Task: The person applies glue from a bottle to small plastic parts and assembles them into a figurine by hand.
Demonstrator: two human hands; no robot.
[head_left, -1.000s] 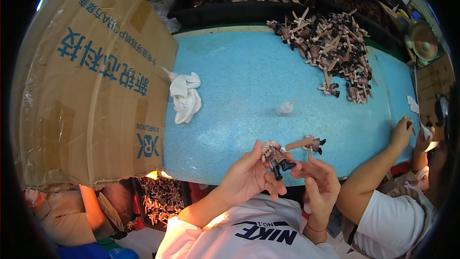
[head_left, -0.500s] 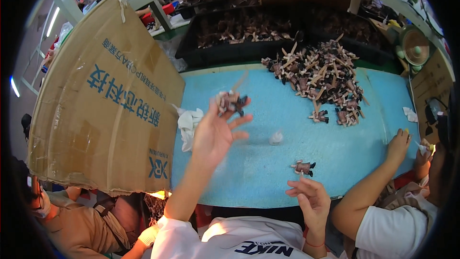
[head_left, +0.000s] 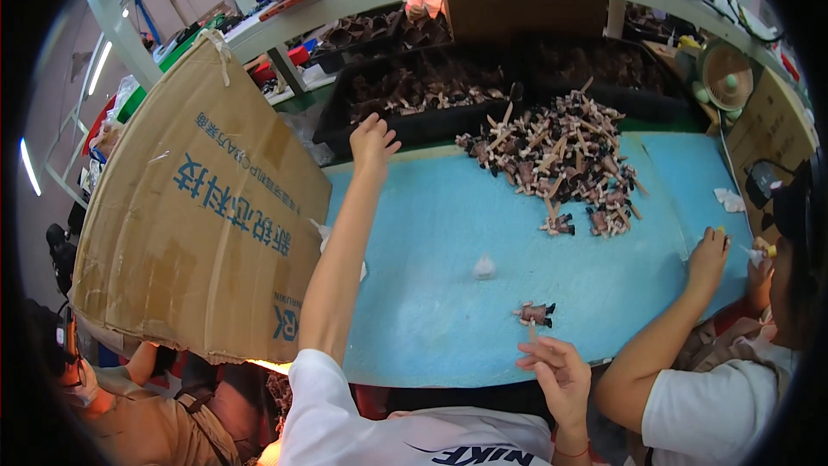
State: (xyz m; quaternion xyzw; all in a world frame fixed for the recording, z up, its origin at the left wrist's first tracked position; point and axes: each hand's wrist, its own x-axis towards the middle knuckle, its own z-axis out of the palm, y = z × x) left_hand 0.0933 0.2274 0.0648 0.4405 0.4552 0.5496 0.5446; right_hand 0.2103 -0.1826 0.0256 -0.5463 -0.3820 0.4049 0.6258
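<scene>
At the bin rim, L hand; at the worktop's near edge, R hand

Grip, L: I have the L hand [head_left: 373, 142] at full reach, arm straight, at the near L part of the black bin [head_left: 435, 127]. Fingers are slightly bent and spaced. Load: cannot tell, since the underside is hidden from my view.

Grip, R: I have the R hand [head_left: 561, 375] low, near the worktop's front edge. Fingers curved, thumb well apart, i.e. a wide, unloaded grip.

Workpiece: the single fig. [head_left: 536, 314] lies flat just beyond the R fingertips, brown coat, black boots to the R. A light-brown strip [head_left: 532, 329] runs from it twd the fingertips; contact cannot be confirmed.

Surface: blue worktop [head_left: 423, 311]. A small whitish bottle [head_left: 484, 267] stands farther out, L of the fig. The pile of figs. [head_left: 561, 155] sits at the far R, w/ similar brown coats and light-brown strips; two units lie along its near edge.

Periphery: L side, a tall cardboard box [head_left: 207, 207], w/ a white cloth [head_left: 324, 236] partly behind my L forearm. Far R, a fan [head_left: 725, 78]. R side, a co-worker's hand [head_left: 709, 257] rests nr the worktop's edge.
</scene>
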